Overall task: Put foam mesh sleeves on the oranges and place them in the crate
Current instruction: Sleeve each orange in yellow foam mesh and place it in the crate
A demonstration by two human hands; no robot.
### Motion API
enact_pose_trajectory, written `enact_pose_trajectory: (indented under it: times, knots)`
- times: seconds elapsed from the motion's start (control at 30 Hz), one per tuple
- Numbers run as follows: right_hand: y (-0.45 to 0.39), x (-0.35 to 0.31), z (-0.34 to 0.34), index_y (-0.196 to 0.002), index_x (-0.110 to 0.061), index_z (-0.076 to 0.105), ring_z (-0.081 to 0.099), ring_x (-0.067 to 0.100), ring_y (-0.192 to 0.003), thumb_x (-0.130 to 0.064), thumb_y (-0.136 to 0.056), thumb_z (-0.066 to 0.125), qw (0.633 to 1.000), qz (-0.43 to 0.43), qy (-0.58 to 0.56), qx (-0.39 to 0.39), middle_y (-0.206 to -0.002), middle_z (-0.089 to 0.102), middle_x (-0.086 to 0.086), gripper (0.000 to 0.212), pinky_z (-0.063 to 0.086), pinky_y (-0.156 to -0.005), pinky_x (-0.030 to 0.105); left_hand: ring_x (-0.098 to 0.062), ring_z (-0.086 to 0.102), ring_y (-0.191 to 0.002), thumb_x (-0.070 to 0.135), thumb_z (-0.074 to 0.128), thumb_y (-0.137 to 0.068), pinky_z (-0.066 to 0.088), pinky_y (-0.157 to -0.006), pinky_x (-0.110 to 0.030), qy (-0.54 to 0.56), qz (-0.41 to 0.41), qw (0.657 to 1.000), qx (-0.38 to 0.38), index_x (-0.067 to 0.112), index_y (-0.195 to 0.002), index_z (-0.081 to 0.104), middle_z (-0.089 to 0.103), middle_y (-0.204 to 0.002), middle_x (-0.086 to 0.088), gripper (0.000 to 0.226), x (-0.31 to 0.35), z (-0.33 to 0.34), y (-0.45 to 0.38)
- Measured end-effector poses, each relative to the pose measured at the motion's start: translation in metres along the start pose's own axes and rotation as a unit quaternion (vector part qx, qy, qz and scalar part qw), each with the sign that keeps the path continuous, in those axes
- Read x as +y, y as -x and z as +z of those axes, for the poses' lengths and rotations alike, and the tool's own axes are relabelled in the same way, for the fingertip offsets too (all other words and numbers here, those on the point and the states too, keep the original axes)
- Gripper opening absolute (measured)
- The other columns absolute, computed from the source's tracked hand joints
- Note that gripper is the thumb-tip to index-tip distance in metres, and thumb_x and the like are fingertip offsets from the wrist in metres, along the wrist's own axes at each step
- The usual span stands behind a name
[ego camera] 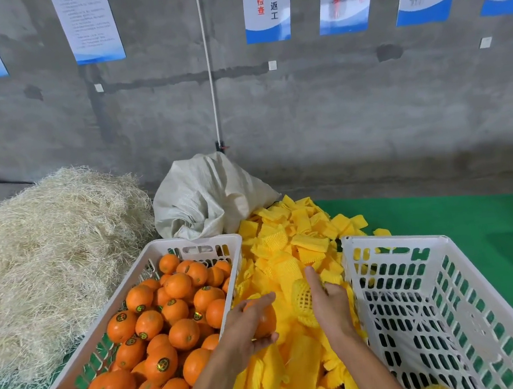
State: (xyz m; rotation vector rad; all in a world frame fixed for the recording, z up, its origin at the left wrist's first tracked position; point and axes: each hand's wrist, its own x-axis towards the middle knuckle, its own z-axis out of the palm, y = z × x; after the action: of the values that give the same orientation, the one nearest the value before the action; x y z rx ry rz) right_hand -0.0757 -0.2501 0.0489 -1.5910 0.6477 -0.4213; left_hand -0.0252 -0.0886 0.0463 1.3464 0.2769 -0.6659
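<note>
My left hand (250, 324) grips a bare orange (266, 321) just right of the white crate (84, 354) that is full of several stickered oranges. My right hand (328, 302) holds a yellow foam mesh sleeve (302, 300) stretched open, close beside the orange. Both hands hover over a pile of flat yellow foam sleeves (291, 248) lying between the two crates. To the right stands a white crate (393, 242) with a bare perforated floor; a little yellow shows at its near corner.
A heap of pale straw (40, 263) lies at the left on the green table cover (484, 218). A grey woven sack (207, 197) slumps behind the sleeve pile, against a concrete wall hung with posters. A white cord (209, 70) hangs down the wall.
</note>
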Motion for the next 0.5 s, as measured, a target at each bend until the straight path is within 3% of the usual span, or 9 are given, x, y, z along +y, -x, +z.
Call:
enact_pose_trajectory:
  times: [0.03,0.1,0.2,0.27,0.37,0.5]
  knots:
    - [0.001,0.001,0.0,-0.056,-0.021,0.031,0.026,0.011,-0.044,-0.079,-0.084,0.046,0.998,-0.06,0.026,0.014,-0.046,0.027,-0.01,0.066,0.029,-0.055,0.037,-0.037,0.064,-0.088,0.031,0.088,-0.079,0.059,-0.064,-0.037,0.04,0.002,0.999,-0.009,0.012,-0.123,0.06,0.055,-0.125,-0.021,0.055,-0.001,0.001,0.002]
    - [0.001,0.003,0.002,-0.059,-0.032,0.041,0.035,0.005,-0.046,-0.072,-0.094,0.04,0.986,-0.142,0.085,0.023,-0.046,0.04,-0.011,0.054,0.032,-0.055,0.033,-0.037,0.061,-0.092,0.025,0.079,-0.085,0.06,-0.068,-0.041,0.098,-0.029,0.992,-0.079,0.009,-0.117,0.061,0.054,-0.117,-0.019,0.04,0.002,0.006,0.012]
    - [0.001,0.002,0.006,-0.09,-0.036,0.067,0.053,-0.006,-0.077,-0.062,-0.102,0.039,0.97,-0.203,0.132,-0.022,-0.077,0.054,-0.017,0.04,0.043,-0.071,0.028,-0.038,0.062,-0.107,0.019,0.067,-0.093,0.061,-0.073,-0.044,0.105,-0.043,0.983,-0.142,0.011,-0.122,0.065,0.053,-0.126,-0.015,0.03,0.004,0.017,0.021]
    - [0.002,0.001,0.005,-0.087,-0.039,0.063,0.055,-0.004,-0.082,-0.058,-0.104,0.037,0.967,-0.218,0.114,-0.067,-0.083,0.049,-0.015,0.036,0.045,-0.073,0.029,-0.037,0.059,-0.117,0.017,0.062,-0.099,0.062,-0.076,-0.046,0.094,-0.005,0.988,-0.121,0.018,-0.126,0.067,0.049,-0.132,-0.009,0.027,0.003,0.021,0.019]
    - [0.003,0.005,-0.002,-0.078,-0.031,0.046,0.045,0.008,-0.066,-0.067,-0.1,0.033,0.971,-0.197,0.054,-0.124,-0.074,0.041,-0.011,0.044,0.04,-0.065,0.028,-0.044,0.053,-0.123,0.014,0.058,-0.102,0.063,-0.078,-0.049,0.088,0.049,0.992,-0.076,0.02,-0.12,0.071,0.049,-0.135,-0.012,0.022,0.001,0.022,0.008]
    - [0.005,0.002,-0.006,-0.091,-0.028,0.05,0.038,0.019,-0.066,-0.054,-0.095,0.037,0.961,-0.181,0.075,-0.193,-0.086,0.041,0.019,0.03,0.031,-0.062,0.036,-0.039,0.065,-0.112,0.036,0.062,-0.101,0.061,-0.077,-0.045,0.12,0.048,0.989,-0.071,0.016,-0.128,0.067,0.066,-0.128,-0.017,0.033,-0.003,0.026,0.002]
